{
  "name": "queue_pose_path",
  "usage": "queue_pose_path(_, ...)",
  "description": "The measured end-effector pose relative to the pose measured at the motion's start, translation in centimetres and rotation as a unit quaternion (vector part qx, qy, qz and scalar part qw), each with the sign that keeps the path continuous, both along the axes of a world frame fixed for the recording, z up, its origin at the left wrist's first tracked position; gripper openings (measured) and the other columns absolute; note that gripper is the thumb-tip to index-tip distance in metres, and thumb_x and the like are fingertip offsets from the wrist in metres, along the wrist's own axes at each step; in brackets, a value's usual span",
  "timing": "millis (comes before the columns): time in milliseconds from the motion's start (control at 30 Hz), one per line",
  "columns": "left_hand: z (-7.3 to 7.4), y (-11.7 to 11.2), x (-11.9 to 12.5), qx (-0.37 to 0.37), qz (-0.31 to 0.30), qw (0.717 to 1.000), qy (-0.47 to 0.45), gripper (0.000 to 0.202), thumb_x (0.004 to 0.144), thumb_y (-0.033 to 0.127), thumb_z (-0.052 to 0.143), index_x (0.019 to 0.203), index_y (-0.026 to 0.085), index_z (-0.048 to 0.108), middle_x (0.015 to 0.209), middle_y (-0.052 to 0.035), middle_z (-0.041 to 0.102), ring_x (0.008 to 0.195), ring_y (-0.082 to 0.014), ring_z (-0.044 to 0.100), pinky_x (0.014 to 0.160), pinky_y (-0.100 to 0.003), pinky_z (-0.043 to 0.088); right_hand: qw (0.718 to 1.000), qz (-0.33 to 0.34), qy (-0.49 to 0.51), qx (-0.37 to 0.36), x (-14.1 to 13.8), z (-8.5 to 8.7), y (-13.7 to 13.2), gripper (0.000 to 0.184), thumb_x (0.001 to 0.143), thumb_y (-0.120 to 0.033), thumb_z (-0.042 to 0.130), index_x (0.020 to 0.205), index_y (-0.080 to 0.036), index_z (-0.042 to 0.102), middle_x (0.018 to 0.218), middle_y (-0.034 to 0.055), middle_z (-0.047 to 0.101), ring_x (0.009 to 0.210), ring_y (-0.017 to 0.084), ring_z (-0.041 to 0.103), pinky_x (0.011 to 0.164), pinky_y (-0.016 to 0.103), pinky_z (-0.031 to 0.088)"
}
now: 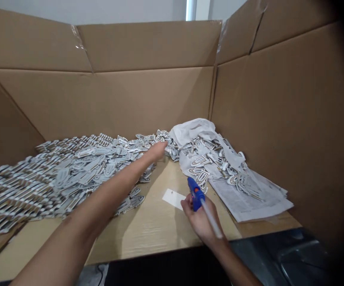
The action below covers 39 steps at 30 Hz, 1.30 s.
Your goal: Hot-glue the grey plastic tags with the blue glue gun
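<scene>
Our right hand (200,220) is clenched round the small blue plastic glue gun (195,193) above the pale wooden tabletop (154,226), its long axis running away from us, nozzle far-left. Our left hand (159,151) touches the heap of flat grey-white cut-outs (70,171); whether it grips, we cannot tell.

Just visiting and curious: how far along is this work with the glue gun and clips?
Seemingly done: a wide spread of grey clips lies in rows on the left. In hand: the right hand holds a blue glue gun near a white card, while the left hand touches the spread's far edge. Possibly left: a loose heap of clips on the cloth and newspaper.
</scene>
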<state>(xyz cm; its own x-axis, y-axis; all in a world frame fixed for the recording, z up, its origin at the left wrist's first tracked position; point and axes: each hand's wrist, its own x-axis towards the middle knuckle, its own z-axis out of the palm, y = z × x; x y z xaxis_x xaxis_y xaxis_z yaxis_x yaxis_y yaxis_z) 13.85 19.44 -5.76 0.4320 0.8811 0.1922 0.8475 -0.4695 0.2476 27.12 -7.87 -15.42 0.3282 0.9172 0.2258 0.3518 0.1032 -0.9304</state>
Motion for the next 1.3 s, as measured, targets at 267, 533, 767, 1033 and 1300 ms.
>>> queue_pose_path(267,1.0,-12.0,-3.4,0.022,0.110,0.984,-0.142,0.022,0.095,0.010,0.047,0.115,0.015,0.055,0.112,-0.0170,0.070,0.102,-0.0260,0.069,0.083,-0.032,0.050,0.979,0.017,-0.200,-0.034,-1.4,2.6,2.0,0.026,0.072,-0.018,0.073,0.097,-0.019,0.067,0.100,0.0139,0.075,0.098,0.034,0.070,0.083,0.037,0.048)
queue_pose_path(533,-5.4,-22.5,-6.4,0.015,0.076,0.957,-0.279,0.011,0.095,0.019,0.051,0.105,0.021,0.044,0.092,-0.0066,0.066,0.079,-0.0197,0.064,0.070,-0.026,0.042,0.999,0.020,-0.048,-0.008,0.1,1.8,1.7,0.017,0.075,-0.034,0.071,0.084,-0.022,0.062,0.078,0.0051,0.072,0.076,0.026,0.070,0.068,0.033,0.050)
queue_pose_path(767,-6.4,-25.0,-5.7,-0.091,-0.010,0.906,-0.414,0.024,0.091,0.040,0.065,0.080,0.019,0.066,0.077,-0.0056,0.063,0.071,-0.0189,0.056,0.067,-0.029,0.042,0.990,0.052,0.123,0.033,1.2,1.3,1.2,0.050,0.078,-0.063,0.075,0.097,-0.019,0.061,0.080,0.0036,0.069,0.062,0.018,0.065,0.052,0.029,0.050)
queue_pose_path(1033,-6.6,-26.1,-5.4,-0.254,0.014,0.790,-0.558,0.038,0.077,0.043,0.083,0.088,0.016,0.060,0.071,0.0037,0.056,0.055,-0.0066,0.045,0.052,-0.018,0.034,0.984,0.094,0.145,0.036,1.4,2.4,-0.4,0.042,0.083,-0.053,0.078,0.101,-0.016,0.070,0.075,0.0001,0.066,0.052,0.011,0.054,0.051,0.026,0.046)
queue_pose_path(1300,-6.5,-26.7,-4.9,-0.320,-0.048,0.706,-0.629,0.049,0.085,0.051,0.077,0.115,0.016,0.062,0.099,-0.0061,0.071,0.080,-0.0138,0.066,0.079,-0.026,0.054,0.987,0.145,0.054,0.032,0.6,5.1,-2.6,0.029,0.087,-0.046,0.075,0.097,-0.019,0.074,0.089,0.0062,0.076,0.071,0.019,0.069,0.070,0.033,0.058)
